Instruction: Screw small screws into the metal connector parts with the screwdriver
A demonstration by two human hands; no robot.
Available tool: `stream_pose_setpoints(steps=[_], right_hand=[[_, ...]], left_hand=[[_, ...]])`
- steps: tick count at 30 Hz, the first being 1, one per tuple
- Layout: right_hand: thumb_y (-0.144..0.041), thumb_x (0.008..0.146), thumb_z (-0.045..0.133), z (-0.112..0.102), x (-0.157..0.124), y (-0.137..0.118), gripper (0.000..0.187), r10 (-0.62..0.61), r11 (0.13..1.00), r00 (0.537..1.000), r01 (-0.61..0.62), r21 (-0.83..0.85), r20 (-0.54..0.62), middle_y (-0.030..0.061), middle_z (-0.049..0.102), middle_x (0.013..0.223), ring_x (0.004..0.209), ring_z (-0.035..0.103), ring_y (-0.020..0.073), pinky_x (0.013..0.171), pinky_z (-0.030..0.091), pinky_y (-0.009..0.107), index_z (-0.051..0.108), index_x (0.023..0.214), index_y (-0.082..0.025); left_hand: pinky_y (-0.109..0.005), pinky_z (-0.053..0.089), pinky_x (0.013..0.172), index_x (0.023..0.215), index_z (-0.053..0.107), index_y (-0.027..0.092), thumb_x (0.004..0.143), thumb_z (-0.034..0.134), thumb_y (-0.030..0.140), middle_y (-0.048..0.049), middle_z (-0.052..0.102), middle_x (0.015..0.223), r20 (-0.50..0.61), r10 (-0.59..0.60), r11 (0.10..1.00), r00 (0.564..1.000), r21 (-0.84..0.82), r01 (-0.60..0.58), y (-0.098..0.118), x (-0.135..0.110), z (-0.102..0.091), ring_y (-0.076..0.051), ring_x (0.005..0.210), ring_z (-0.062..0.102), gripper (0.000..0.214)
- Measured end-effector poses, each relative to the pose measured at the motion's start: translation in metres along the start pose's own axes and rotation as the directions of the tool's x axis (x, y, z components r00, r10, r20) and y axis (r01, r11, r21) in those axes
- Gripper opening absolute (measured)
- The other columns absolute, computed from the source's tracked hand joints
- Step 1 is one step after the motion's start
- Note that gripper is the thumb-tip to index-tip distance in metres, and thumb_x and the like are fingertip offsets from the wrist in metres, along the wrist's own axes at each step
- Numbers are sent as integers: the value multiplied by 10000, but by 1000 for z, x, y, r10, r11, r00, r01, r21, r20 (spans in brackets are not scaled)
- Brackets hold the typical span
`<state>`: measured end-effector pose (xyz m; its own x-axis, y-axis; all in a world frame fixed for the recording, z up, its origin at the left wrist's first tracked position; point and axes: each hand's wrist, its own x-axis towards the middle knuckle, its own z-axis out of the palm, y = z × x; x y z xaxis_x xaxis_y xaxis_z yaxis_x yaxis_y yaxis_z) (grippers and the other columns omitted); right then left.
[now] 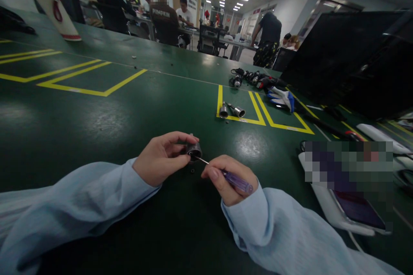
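Between the thumb and fingers of my left hand [167, 154] is a small metal cup-shaped part [194, 150], its open end turned toward me and to the right. My right hand [230, 178] grips a screwdriver [237, 181] by its clear purple handle. The thin shaft points left, and its tip reaches the mouth of the metal part; how deep it goes I cannot tell. Just below, a tiny dark nut-like piece [192, 171] lies on the green table [135, 223].
Two similar metal parts [238, 111] lie in a yellow-taped square. Behind them are dark metal pieces [237, 80] and a blue-and-white glove [280, 99]. A phone [358, 208] rests on a white stand at right, below a large black screen [348, 60]. Several people sit or stand farther back.
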<state>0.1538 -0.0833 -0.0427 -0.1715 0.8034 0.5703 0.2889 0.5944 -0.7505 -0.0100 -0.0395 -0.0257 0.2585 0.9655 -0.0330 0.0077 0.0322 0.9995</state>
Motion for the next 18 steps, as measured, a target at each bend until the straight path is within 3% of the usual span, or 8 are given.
stream_pose_setpoints(steps=[3, 6, 14, 18], right_hand=[[-183, 796, 488, 0, 2, -1, 148, -169, 980, 982, 177, -93, 83, 27, 623, 636, 604, 566, 102, 613, 444, 228, 595, 700, -149], [-154, 799, 475, 1, 4, -2, 146, -250, 946, 952, 279, -166, 175, 45, 633, 651, 633, 575, 109, 641, 450, 223, 586, 707, -129], [-142, 800, 464, 4, 4, -8, 161, -307, 914, 928, 349, -207, 209, 69, 632, 630, 617, 579, 128, 607, 459, 233, 590, 706, -109], [-135, 792, 464, 3, 4, -11, 159, -305, 912, 927, 350, -213, 217, 72, 634, 625, 602, 577, 132, 590, 467, 238, 590, 698, -108]], left_hand=[[-274, 524, 697, 817, 600, 132, 524, 646, 83, -58, 677, 879, -6, -36, 999, 999, 0, 36, 3, 0, 1, -172, 762, 653, 300], [-272, 526, 689, 795, 595, 134, 508, 642, 82, -49, 681, 854, -41, -81, 997, 996, 4, 81, 6, -1, 3, -179, 762, 655, 296], [-285, 517, 752, 701, 585, 145, 474, 628, 87, -62, 687, 920, -123, -112, 993, 986, 26, 116, 7, -1, 3, -201, 816, 652, 238], [-285, 532, 700, 684, 588, 149, 491, 627, 105, -60, 692, 907, -122, -91, 995, 988, 26, 95, 5, 0, 2, -208, 809, 653, 203]])
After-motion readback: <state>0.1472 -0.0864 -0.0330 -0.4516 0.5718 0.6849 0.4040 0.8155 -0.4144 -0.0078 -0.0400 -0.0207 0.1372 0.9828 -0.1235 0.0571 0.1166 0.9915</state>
